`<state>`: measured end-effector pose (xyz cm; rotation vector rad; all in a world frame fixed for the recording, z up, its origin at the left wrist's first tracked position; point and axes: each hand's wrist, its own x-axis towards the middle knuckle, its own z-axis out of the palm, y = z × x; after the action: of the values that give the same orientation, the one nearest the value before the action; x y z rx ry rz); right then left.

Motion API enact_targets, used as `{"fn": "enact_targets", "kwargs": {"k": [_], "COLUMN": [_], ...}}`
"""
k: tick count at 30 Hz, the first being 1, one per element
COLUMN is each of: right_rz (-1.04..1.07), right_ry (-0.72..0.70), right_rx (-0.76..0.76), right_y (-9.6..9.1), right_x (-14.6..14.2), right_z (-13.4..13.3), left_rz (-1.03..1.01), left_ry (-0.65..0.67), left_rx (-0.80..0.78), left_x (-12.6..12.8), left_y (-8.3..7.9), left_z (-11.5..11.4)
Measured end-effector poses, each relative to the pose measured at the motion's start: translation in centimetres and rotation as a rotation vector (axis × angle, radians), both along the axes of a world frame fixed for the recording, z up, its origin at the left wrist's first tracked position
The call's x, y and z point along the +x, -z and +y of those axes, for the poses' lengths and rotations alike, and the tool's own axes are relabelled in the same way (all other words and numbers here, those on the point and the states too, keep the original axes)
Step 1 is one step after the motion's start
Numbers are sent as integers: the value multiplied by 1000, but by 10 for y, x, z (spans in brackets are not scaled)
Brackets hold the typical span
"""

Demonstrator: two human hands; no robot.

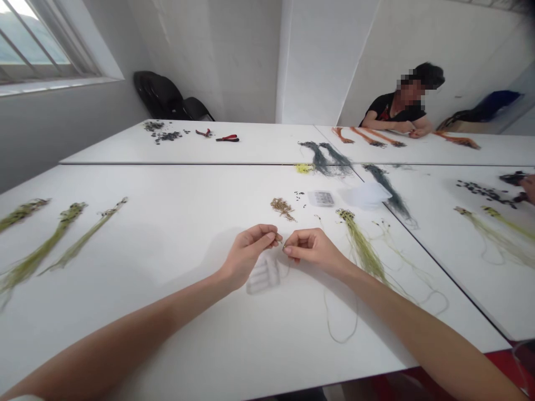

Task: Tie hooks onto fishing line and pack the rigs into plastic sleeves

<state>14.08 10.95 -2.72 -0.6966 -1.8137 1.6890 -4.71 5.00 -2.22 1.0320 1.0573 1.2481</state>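
Two pinches: your left hand (249, 255) and right hand (311, 249) each clasped something too tiny to tell, close together above the white table (125, 334).

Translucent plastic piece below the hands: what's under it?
The translucent plastic piece lies on the white table, which shows through it. The left hand covers its upper corner, so anything beneath there cannot be seen.
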Motion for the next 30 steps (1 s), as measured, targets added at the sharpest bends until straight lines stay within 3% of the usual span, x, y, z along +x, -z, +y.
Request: {"fn": "enact_targets", "kwargs": {"k": [6, 15, 21, 26, 30], "right_rz": [47, 153, 182, 83, 28], "right_ry": [137, 55, 9, -158, -219], "right_rx": [-34, -294, -302, -324, -318], "right_y": [-1, -2, -5, -6, -5], "right_x": [0, 1, 1, 2, 3], "right_z": [1, 5, 1, 0, 1], "left_rz": [254, 558, 597, 655, 714], "left_ry": [-107, -107, 17, -124, -92], "left_rx": [141, 531, 609, 631, 595], "left_x": [3, 5, 5, 3, 3], "left_y": [-1, 8, 5, 2, 2], "left_z": [-7, -10, -15, -15, -12]}}
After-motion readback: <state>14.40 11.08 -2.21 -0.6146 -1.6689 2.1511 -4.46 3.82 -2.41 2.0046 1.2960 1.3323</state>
